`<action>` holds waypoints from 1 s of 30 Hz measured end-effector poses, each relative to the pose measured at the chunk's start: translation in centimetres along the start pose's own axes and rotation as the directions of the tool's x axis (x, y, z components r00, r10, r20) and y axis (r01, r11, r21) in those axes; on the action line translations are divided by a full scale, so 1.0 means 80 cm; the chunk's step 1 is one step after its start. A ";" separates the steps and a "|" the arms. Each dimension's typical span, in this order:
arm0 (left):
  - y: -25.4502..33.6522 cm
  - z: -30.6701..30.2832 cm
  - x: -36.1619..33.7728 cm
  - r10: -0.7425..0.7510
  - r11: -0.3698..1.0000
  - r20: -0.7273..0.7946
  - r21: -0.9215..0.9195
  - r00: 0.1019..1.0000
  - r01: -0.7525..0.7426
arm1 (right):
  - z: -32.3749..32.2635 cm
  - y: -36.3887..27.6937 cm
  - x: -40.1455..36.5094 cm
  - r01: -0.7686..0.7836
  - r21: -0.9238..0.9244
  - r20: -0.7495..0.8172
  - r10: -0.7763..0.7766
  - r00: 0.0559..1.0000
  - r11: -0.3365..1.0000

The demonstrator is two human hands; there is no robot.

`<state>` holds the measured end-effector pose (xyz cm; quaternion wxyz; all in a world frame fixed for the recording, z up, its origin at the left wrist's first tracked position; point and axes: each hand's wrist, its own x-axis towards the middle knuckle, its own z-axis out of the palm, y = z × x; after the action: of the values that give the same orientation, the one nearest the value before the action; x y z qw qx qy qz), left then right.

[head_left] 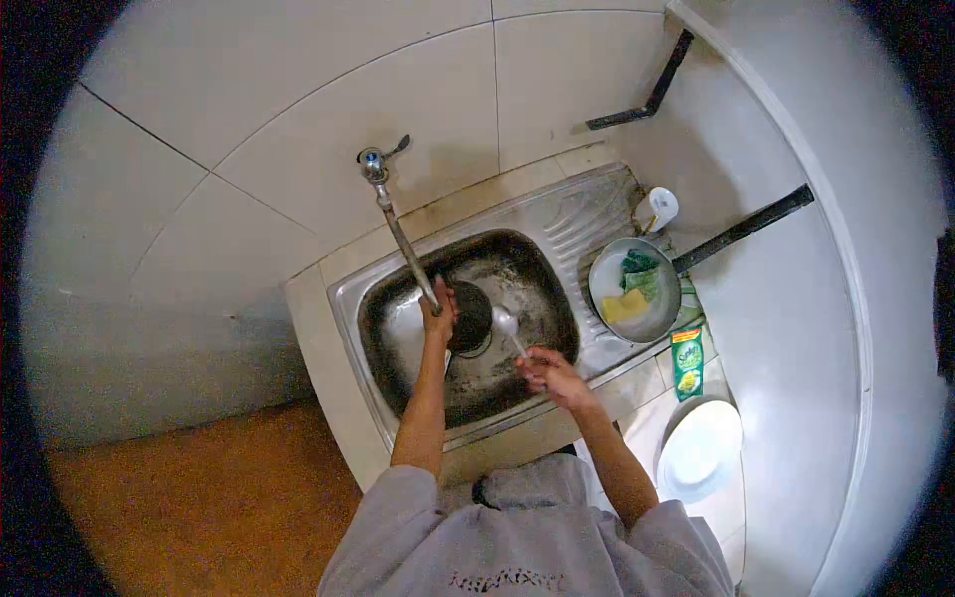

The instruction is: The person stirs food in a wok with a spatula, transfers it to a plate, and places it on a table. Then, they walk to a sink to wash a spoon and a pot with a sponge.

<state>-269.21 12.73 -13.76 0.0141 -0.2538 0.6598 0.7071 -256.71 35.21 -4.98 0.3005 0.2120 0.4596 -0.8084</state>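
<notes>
Our grey shirt (527, 547) fills the bottom, while mid-frame our right hand (550, 377) grips the spoon (506, 322) over the sink (482, 386), presumably for drips, and our left hand's (445, 310) grip by the spout (410, 249) we cannot tell.

Two hands, left hand (445, 307) and right hand (553, 378), were shown with one spoon (505, 320), one dark vessel (471, 316), one sink (473, 400) and one faucet (399, 235). One pan (609, 269), one yellow sponge (625, 306), one green packet (687, 364), one white cup (659, 206) and at least one plate (700, 451) were visible.

sink (545, 287) has room at right; spout (406, 244) and dark vessel (471, 316) block left-centre.
</notes>
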 end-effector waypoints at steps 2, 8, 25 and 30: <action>-0.034 0.002 0.009 -0.123 0.882 0.053 -0.451 0.991 0.134 | 0.004 0.009 0.011 0.010 0.030 0.051 -0.011 0.999 1.000; 0.022 -0.001 -0.069 -0.294 0.936 0.158 0.249 0.943 0.250 | 0.025 0.086 0.105 0.064 0.017 -0.024 -0.064 0.998 0.998; 0.018 -0.012 -0.012 -0.035 0.986 0.352 -0.143 0.935 0.091 | -0.163 -0.116 0.011 -0.285 -0.923 0.061 -0.829 0.557 -0.259; 0.035 -0.024 -0.052 -0.255 0.949 0.254 -0.117 0.933 0.292 | -0.197 -0.136 0.010 -0.100 -0.961 0.110 -0.686 0.719 -0.259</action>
<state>-265.96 11.86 -9.59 0.1713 -0.2581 0.5555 0.7717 -263.65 53.02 -6.42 -0.0134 -0.0183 0.9919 -0.1248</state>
